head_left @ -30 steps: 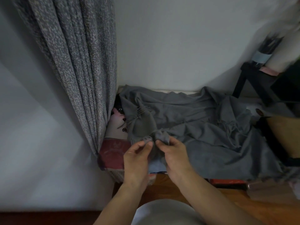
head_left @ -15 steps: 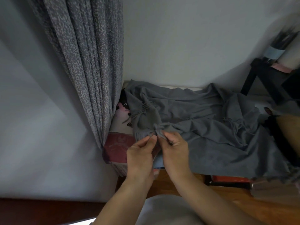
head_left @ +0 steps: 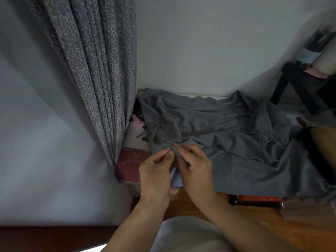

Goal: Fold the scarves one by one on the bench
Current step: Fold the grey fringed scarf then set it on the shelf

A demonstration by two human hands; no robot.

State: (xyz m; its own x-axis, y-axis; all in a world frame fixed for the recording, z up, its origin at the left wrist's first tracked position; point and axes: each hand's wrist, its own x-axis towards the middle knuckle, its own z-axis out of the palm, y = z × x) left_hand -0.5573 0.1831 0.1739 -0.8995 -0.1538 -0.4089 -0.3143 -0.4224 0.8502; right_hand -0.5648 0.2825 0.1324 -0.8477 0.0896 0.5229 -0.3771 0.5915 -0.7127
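A large grey scarf [head_left: 236, 142] with thin tassels lies crumpled across the bench [head_left: 131, 160], which has a red and pink patterned cover. My left hand [head_left: 154, 171] and my right hand [head_left: 194, 166] meet at the scarf's near left corner. Both pinch the bunched fringed edge between thumb and fingers, close together. More tassels lie on the fold just behind my hands and on the right part of the scarf.
A speckled grey curtain [head_left: 94, 70] hangs at the left, touching the bench end. A white wall stands behind. A black stand [head_left: 298, 84] is at the right. Another person's leg [head_left: 323, 142] is at the right edge. The wooden floor [head_left: 254, 219] holds a red and black object [head_left: 254, 200].
My hands have lifted slightly and shifted from a broad grip on the bunched cloth to a finer pinch on its tasselled edge. The camera view moved a little.
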